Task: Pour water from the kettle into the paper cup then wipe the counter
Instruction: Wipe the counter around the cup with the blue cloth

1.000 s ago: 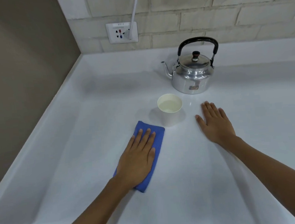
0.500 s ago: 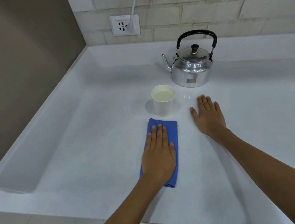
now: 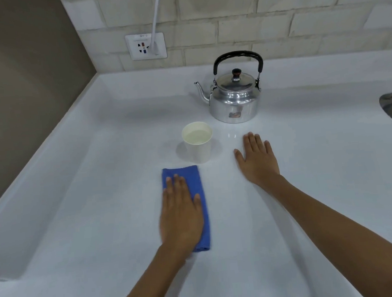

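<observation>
white table [image 3: 310, 186], corner spot. left hand [image 3: 180, 216] flat on a folded blue cloth [image 3: 194, 179], palm down, fingers [image 3: 176, 185] pressed together and extended, pinning the cloth to the table; slight motion blur on that hand. paper cup [image 3: 198, 145] just past the cloth at 12 o'clock, upright, water inside. kettle [image 3: 234, 98] at 1 o'clock of the cup, upright, lid on, spout toward 9. right hand [image 3: 258, 161] flat on bare table at 3 o'clock of the cup, fingers slightly spread, holding nothing.
</observation>
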`<state>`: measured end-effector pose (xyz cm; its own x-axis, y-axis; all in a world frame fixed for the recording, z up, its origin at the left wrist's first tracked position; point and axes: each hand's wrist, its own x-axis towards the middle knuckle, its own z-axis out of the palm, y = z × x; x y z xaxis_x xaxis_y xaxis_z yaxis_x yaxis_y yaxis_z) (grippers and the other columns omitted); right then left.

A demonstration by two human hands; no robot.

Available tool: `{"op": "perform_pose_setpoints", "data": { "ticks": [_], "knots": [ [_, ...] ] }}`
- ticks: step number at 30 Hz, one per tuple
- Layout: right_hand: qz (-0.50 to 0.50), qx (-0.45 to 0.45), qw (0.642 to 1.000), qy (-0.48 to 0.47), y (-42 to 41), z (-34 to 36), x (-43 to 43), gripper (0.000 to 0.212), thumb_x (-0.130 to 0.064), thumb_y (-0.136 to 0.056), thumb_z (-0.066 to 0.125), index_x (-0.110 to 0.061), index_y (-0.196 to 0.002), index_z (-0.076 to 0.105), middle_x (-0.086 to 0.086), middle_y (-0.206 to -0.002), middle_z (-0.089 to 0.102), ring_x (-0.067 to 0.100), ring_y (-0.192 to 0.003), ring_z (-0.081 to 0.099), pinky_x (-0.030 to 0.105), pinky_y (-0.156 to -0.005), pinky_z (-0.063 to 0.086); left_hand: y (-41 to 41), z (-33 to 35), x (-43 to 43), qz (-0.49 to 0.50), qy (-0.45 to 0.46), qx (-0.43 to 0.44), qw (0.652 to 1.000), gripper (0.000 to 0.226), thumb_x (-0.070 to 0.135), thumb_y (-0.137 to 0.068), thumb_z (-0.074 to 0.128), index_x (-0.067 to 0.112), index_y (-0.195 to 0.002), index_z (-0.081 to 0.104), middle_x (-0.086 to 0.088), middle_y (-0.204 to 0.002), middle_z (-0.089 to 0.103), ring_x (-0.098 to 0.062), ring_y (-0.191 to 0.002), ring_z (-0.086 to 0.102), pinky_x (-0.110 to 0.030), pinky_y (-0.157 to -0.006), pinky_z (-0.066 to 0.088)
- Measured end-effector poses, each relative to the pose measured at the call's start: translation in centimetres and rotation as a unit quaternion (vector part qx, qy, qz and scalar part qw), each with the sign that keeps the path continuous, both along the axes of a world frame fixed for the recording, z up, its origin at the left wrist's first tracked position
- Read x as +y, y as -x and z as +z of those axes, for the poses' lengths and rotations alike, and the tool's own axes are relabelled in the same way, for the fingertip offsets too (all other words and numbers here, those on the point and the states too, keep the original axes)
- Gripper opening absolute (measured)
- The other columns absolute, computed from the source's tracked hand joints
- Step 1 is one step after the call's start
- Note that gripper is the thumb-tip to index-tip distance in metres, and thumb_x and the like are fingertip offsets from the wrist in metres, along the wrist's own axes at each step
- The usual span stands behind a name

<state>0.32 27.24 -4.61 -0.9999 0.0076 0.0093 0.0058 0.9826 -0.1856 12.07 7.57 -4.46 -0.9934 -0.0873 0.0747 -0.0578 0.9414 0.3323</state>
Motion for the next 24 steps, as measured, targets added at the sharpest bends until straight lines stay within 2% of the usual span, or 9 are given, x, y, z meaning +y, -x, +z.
{"op": "perform_pose_setpoints", "data": {
  "ticks": [5,7,9,10,12,16,20,24],
  "knots": [
    [0.011,-0.025,0.999,0.031,0.1,0.6,0.4,0.063,-0.043,-0.098,0.019,-0.008,-0.146,0.001,0.007,-0.159,0.001,0.020,-0.146,-0.003,0.040,-0.120,0.000,0.0,0.2,5.8,-0.076,-0.021,-0.015,0.997,0.060,0.040,-0.098,0.012,0.010,-0.140,-0.018,-0.006,-0.155,-0.017,-0.018,-0.142,-0.017,-0.027,-0.111,-0.016],
    [0.008,-0.045,0.996,0.076,-0.1,1.6,0.7,0.060,-0.038,-0.099,0.023,-0.008,-0.147,0.004,0.008,-0.159,0.002,0.021,-0.146,-0.002,0.039,-0.120,0.000,0.2,0.8,5.0,-0.094,-0.095,-0.010,0.991,0.060,0.046,-0.096,0.011,0.018,-0.139,-0.020,0.005,-0.150,-0.023,-0.010,-0.140,-0.021,-0.022,-0.109,-0.019],
    [-0.001,-0.038,0.994,0.106,-0.8,3.0,0.6,0.056,-0.031,-0.099,0.026,-0.007,-0.146,0.008,0.009,-0.158,0.004,0.022,-0.145,0.000,0.039,-0.120,0.001,0.8,1.8,2.4,-0.083,-0.180,0.028,0.980,0.061,0.054,-0.091,0.008,0.027,-0.138,-0.020,0.015,-0.146,-0.024,0.000,-0.137,-0.023,-0.016,-0.106,-0.021],
    [-0.002,-0.023,0.993,0.112,-1.5,3.6,0.2,0.055,-0.028,-0.099,0.027,-0.006,-0.146,0.009,0.009,-0.158,0.005,0.022,-0.145,0.000,0.038,-0.119,0.001,1.5,2.3,0.8,-0.064,-0.188,0.057,0.978,0.062,0.055,-0.090,0.006,0.027,-0.140,-0.017,0.015,-0.146,-0.022,0.000,-0.137,-0.022,-0.017,-0.106,-0.020],
    [0.010,-0.007,0.991,0.131,-3.6,4.6,-1.4,0.054,-0.025,-0.099,0.029,-0.006,-0.146,0.010,0.010,-0.158,0.004,0.022,-0.145,0.000,0.035,-0.118,-0.001,3.5,2.9,-2.9,-0.020,-0.140,0.096,0.985,0.061,0.048,-0.095,0.010,0.018,-0.145,-0.005,0.007,-0.153,-0.013,-0.009,-0.142,-0.014,-0.024,-0.111,-0.014],
    [0.072,-0.033,0.985,0.153,-8.5,4.5,-7.0,0.058,-0.030,-0.099,0.026,-0.007,-0.146,-0.001,0.009,-0.158,-0.008,0.021,-0.145,-0.010,0.030,-0.116,-0.008,7.9,2.7,-7.3,0.023,-0.026,0.008,0.999,0.057,0.036,-0.099,0.019,0.006,-0.146,0.005,-0.009,-0.158,-0.002,-0.022,-0.145,-0.007,-0.037,-0.116,-0.005],
    [0.075,-0.038,0.988,0.126,-10.9,2.5,-10.8,0.063,-0.040,-0.099,0.019,-0.010,-0.144,-0.012,0.006,-0.157,-0.015,0.019,-0.143,-0.017,0.029,-0.112,-0.016,9.2,1.1,-7.8,0.016,0.014,-0.030,0.999,0.055,0.031,-0.100,0.019,0.002,-0.145,0.008,-0.012,-0.157,0.006,-0.024,-0.145,0.001,-0.038,-0.118,0.003],
    [0.079,-0.016,0.995,0.063,-11.4,1.5,-11.0,0.063,-0.043,-0.098,0.014,-0.011,-0.144,-0.015,0.007,-0.157,-0.015,0.020,-0.144,-0.016,0.041,-0.112,-0.020,8.9,0.0,-8.2,0.014,0.024,-0.006,1.000,0.053,0.028,-0.100,0.021,0.002,-0.144,0.012,-0.013,-0.156,0.012,-0.025,-0.145,0.007,-0.035,-0.117,0.006]
  ]
}}
